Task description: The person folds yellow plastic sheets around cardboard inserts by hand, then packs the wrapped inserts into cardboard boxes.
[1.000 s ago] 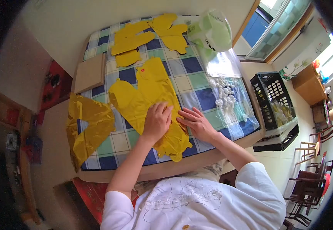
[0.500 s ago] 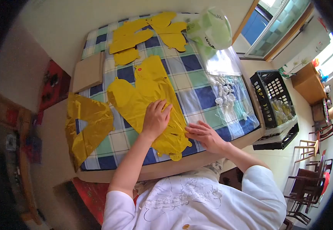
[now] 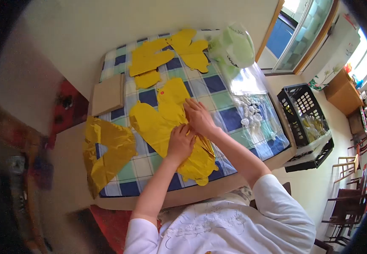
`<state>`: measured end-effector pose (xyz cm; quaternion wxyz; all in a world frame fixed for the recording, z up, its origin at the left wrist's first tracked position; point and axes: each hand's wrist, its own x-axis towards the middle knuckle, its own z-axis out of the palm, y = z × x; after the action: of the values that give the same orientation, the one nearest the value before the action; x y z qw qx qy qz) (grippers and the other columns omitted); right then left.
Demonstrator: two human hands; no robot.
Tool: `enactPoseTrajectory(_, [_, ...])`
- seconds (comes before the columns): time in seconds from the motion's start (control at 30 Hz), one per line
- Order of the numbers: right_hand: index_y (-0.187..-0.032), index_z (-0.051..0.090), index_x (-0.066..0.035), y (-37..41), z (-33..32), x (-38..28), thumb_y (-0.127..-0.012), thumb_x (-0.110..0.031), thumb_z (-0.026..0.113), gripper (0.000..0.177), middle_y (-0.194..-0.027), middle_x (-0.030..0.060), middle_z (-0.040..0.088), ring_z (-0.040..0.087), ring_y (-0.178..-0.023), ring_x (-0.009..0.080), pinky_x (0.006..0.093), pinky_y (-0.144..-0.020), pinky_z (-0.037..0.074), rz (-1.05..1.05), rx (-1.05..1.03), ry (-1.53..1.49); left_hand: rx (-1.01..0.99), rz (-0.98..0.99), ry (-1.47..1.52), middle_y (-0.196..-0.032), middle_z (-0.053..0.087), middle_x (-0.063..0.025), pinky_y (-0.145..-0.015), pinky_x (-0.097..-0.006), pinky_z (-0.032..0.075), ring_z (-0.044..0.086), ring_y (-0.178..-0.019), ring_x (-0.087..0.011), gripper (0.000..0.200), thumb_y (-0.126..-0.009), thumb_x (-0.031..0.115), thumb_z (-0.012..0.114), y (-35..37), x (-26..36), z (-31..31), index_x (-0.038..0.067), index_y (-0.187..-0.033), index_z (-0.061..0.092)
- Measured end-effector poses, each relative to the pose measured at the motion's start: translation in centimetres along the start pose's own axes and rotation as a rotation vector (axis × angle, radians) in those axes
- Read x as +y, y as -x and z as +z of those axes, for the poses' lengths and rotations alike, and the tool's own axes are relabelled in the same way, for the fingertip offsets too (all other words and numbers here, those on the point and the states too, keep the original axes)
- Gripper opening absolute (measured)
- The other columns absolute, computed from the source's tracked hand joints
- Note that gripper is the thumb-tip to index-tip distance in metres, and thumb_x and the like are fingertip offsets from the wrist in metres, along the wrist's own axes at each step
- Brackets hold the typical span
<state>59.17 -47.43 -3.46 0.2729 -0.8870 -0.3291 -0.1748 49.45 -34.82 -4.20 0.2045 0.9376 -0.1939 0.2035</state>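
Pulling unevenly could have creased or torn the yellow foil shape (image 3: 149, 120) on the checked cloth (image 3: 230, 120), since it looked thin. The left hand (image 3: 181, 144) lay over its middle, fingers loosely spread; the right hand (image 3: 200, 118) reached farther ahead at its right edge, forearm slanting inward, whether pinching I could not tell.

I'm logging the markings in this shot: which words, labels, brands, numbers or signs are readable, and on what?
No text can be read with certainty.
Green-and-white plastic bag: dark lettering, too blurred to read.
Yellow foil piece: a small round red mark, too small to tell whether it carries text.
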Motion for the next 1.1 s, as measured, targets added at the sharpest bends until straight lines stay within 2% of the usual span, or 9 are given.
enactPoseTrajectory(0.2, [-0.128, 0.049, -0.002, 0.2, 1.7, 1.2, -0.083, -0.009, 0.054, 0.046, -0.137, 0.0167, 0.046, 0.038, -0.132, 0.0304, 0.0453, -0.11, 0.028, 0.026, -0.147, 0.044, 0.159, -0.222, 0.301, -0.113, 0.059, -0.0153, -0.094, -0.0425, 0.043, 0.05, -0.113, -0.0343, 0.022, -0.084, 0.008, 0.059, 0.4, -1.4, -0.4, 0.005, -0.105, 0.064])
enactPoseTrajectory(0.4, [-0.128, 0.049, -0.003, 0.4, 2.2, 1.2, -0.089, -0.017, 0.05, 0.042, -0.139, 0.0151, 0.045, 0.037, -0.133, 0.0297, 0.0464, -0.11, 0.027, 0.054, -0.156, 0.038, 0.838, -0.804, 0.371, -0.114, 0.059, -0.0119, -0.093, -0.037, 0.042, 0.056, -0.104, -0.0278, 0.031, -0.085, 0.005, 0.058, 2.7, -7.7, -1.1, 0.002, -0.116, 0.056])
enactPoseTrajectory(0.5, [-0.127, 0.05, -0.003, 0.4, 2.3, 0.9, -0.091, -0.018, 0.048, 0.039, -0.138, 0.0153, 0.046, 0.038, -0.132, 0.0297, 0.0469, -0.109, 0.028, 0.054, -0.129, 0.031, 0.94, -1.09, 1.284, -0.114, 0.059, -0.0074, -0.087, -0.0352, 0.045, 0.057, -0.102, -0.0217, 0.035, -0.085, 0.005, 0.06, 3.4, -8.0, -3.8, 0.005, -0.119, 0.052])
enactPoseTrajectory(0.57, [-0.126, 0.05, -0.003, 0.6, 2.0, 0.7, -0.092, -0.019, 0.046, 0.038, -0.137, 0.0154, 0.047, 0.039, -0.131, 0.0295, 0.0471, -0.109, 0.029, 0.051, -0.122, 0.038, 0.833, -1.16, 1.398, -0.113, 0.059, -0.0065, -0.084, -0.0323, 0.047, 0.058, -0.099, -0.0199, 0.035, -0.084, 0.004, 0.061, 3.5, -8.0, -5.0, 0.004, -0.118, 0.053])
enactPoseTrajectory(0.77, [-0.125, 0.051, -0.003, 0.5, 2.3, 1.0, -0.093, -0.02, 0.044, 0.037, -0.136, 0.0149, 0.048, 0.04, -0.131, 0.0285, 0.047, -0.108, 0.03, 0.041, -0.1, 0.042, 0.462, -1.068, 1.366, -0.11, 0.061, -0.0078, -0.078, -0.0288, 0.05, 0.062, -0.093, -0.019, 0.029, -0.084, 0.008, 0.067, 3.0, -8.5, -3.8, -0.001, -0.11, 0.058])
enactPoseTrajectory(0.93, [-0.127, 0.05, -0.003, 0.5, 2.5, 1.2, -0.094, -0.021, 0.043, 0.039, -0.137, 0.0148, 0.047, 0.038, -0.133, 0.0283, 0.0468, -0.109, 0.028, 0.06, -0.142, 0.022, 0.391, -0.806, 1.444, -0.121, 0.058, -0.0103, -0.09, -0.0363, 0.048, 0.059, -0.107, -0.0242, 0.038, -0.089, 0.015, 0.061, 2.6, -12.6, -0.5, 0.002, -0.123, 0.052])
enactPoseTrajectory(1.0, [-0.128, 0.05, -0.003, 0.5, 3.1, 1.6, -0.094, -0.021, 0.043, 0.039, -0.137, 0.0146, 0.047, 0.037, -0.133, 0.0288, 0.0468, -0.11, 0.027, 0.057, -0.139, 0.043, 0.526, -0.999, 1.837, -0.119, 0.06, -0.0114, -0.092, -0.0382, 0.048, 0.06, -0.107, -0.0258, 0.037, -0.091, 0.02, 0.056, -0.1, -9.6, -3.1, 0.0, -0.121, 0.053])
enactPoseTrajectory(1.03, [-0.128, 0.05, -0.003, 0.5, 3.2, 1.6, -0.094, -0.021, 0.043, 0.039, -0.137, 0.0145, 0.047, 0.037, -0.133, 0.0291, 0.0468, -0.11, 0.027, 0.056, -0.137, 0.053, 0.555, -0.979, 1.567, -0.126, 0.056, -0.0133, -0.098, -0.0408, 0.044, 0.055, -0.115, -0.0285, 0.048, -0.093, 0.033, 0.051, -0.7, -8.0, -3.9, 0.0, -0.128, 0.049])
enactPoseTrajectory(1.1, [-0.128, 0.05, -0.002, 0.7, 3.3, 1.7, -0.094, -0.021, 0.043, 0.04, -0.137, 0.0147, 0.047, 0.037, -0.133, 0.0295, 0.0468, -0.11, 0.027, 0.055, -0.12, 0.053, 0.603, -0.911, 1.73, -0.129, 0.054, -0.0143, -0.102, -0.0421, 0.039, 0.051, -0.119, -0.0301, 0.057, -0.093, 0.042, 0.047, -0.6, -9.0, -3.5, 0.0, -0.132, 0.045])
